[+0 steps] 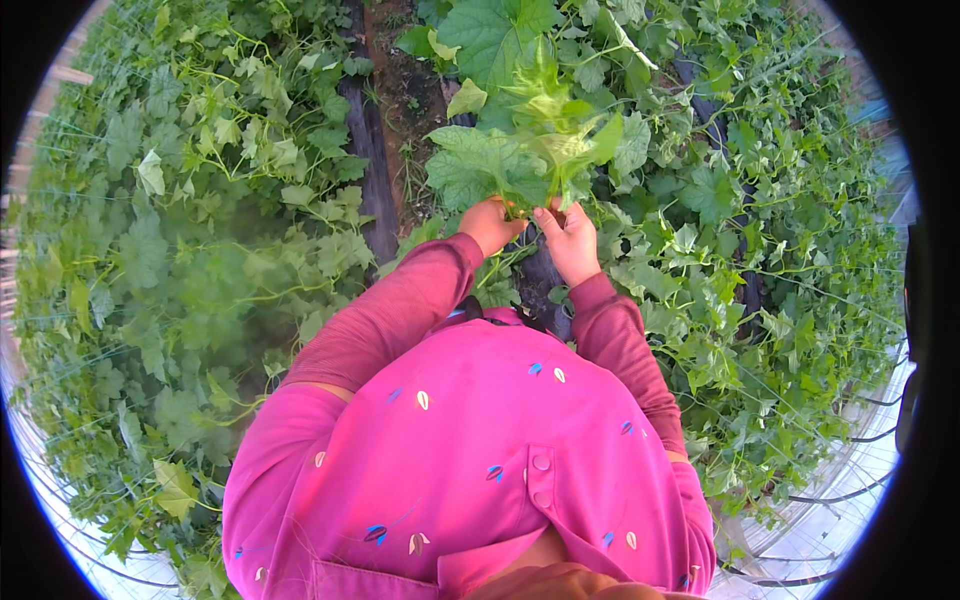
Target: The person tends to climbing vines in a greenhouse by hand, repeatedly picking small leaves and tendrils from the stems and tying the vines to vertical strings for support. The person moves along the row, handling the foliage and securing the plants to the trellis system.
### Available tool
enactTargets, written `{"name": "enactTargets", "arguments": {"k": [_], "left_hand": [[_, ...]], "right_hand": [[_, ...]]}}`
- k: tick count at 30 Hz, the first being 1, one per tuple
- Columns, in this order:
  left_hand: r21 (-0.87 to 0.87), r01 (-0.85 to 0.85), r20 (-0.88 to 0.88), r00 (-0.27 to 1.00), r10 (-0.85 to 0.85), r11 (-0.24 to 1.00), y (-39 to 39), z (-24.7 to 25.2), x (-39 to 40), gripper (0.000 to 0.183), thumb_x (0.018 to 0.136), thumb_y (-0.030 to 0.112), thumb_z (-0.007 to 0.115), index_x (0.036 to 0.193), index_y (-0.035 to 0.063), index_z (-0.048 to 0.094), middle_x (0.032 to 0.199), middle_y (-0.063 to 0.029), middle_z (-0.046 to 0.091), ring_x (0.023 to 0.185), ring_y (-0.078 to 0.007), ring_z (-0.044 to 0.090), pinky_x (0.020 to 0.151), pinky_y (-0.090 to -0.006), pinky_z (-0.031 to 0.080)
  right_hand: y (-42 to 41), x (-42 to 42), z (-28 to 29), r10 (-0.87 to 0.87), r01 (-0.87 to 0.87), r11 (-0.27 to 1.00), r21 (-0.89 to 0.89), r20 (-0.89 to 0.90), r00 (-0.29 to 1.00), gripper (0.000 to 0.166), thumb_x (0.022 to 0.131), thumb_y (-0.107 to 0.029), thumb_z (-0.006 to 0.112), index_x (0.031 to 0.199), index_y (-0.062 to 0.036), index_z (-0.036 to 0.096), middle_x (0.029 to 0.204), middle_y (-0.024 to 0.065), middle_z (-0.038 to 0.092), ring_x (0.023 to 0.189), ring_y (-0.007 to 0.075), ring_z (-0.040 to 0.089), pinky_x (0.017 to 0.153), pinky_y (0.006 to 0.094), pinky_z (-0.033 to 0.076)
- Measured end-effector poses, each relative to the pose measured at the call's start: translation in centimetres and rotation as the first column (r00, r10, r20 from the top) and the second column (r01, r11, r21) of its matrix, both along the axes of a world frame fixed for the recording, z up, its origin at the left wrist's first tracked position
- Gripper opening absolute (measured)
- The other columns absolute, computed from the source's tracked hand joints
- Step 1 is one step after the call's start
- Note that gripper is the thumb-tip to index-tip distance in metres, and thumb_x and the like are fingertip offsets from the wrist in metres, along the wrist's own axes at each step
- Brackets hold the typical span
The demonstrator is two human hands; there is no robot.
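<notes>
My left hand (491,225) pinches the stems under a broad green lobed leaf (480,159), fingers closed. Close beside it, my right hand (570,238) grips the stem of a leafy vine shoot (562,139) between thumb and fingers. The shoot's pale, slightly blurred tip stands above both hands. Exactly where the stems run between the fingers is partly hidden. Beyond the hands spreads a larger broad leaf (499,37).
Dense vines (150,232) fill the left side, and more vines (795,255) grow at the right among thin strings. Dark plastic mulch film (371,165) borders a bare soil strip (409,97). Pale sheeting (817,517) curves along the lower right.
</notes>
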State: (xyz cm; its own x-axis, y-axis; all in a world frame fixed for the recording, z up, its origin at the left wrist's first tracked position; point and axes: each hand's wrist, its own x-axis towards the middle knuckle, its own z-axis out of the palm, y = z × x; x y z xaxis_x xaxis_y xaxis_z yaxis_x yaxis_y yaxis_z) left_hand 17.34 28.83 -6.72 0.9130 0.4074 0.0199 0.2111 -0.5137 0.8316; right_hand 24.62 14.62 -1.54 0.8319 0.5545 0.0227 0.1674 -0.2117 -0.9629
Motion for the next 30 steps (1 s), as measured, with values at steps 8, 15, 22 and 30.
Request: {"name": "enactTargets", "arguments": {"k": [8,15,22,30], "left_hand": [[-0.751,-0.138,-0.298,0.944,-0.144,0.646,-0.1,2.1,1.3,0.021,0.079,0.027,0.065,0.074,0.0068,0.06,0.068,0.0013,0.054,0.06,-0.0104,0.048,0.057,-0.0267,0.04],[-0.814,-0.044,-0.123,0.988,-0.097,0.579,-2.3,0.9,1.3,0.014,0.074,0.013,0.065,0.083,0.0014,0.062,0.067,-0.0033,0.059,0.05,-0.0113,0.048,0.044,-0.026,0.035],[-0.857,-0.15,-0.279,0.939,-0.2,0.493,-2.3,3.6,1.5,0.012,0.077,0.013,0.062,0.083,0.0029,0.063,0.07,-0.0051,0.061,0.046,-0.0094,0.044,0.04,-0.0243,0.036],[-0.801,-0.069,-0.277,0.924,-0.265,0.595,-2.4,2.5,1.2,0.025,0.07,0.006,0.069,0.094,0.0019,0.063,0.076,-0.0052,0.063,0.055,-0.0117,0.052,0.046,-0.0241,0.04]], "right_hand": [[-1.7,-0.2,1.0,0.009,0.086,0.976,0.202,-0.426,0.905,0.013,0.082,-0.005,0.064,0.095,-0.0073,0.061,0.077,-0.0035,0.059,0.059,0.0033,0.046,0.051,0.0188,0.036],[-4.6,-0.2,0.4,-0.005,0.2,0.943,0.264,-0.593,0.805,0.019,0.075,0.007,0.054,0.091,-0.0032,0.059,0.068,0.0077,0.06,0.043,0.0104,0.045,0.041,0.0231,0.035],[-6.3,-0.9,2.8,0.148,0.189,0.912,0.364,-0.722,0.676,0.022,0.079,0.001,0.054,0.1,-0.0023,0.059,0.079,0.0123,0.063,0.048,0.0129,0.047,0.047,0.0268,0.04],[-7.1,0.1,3.8,0.147,-0.004,0.976,0.219,-0.643,0.751,0.018,0.08,0.001,0.054,0.098,0.0009,0.058,0.086,0.0093,0.064,0.058,0.0121,0.055,0.056,0.0241,0.045]]}}
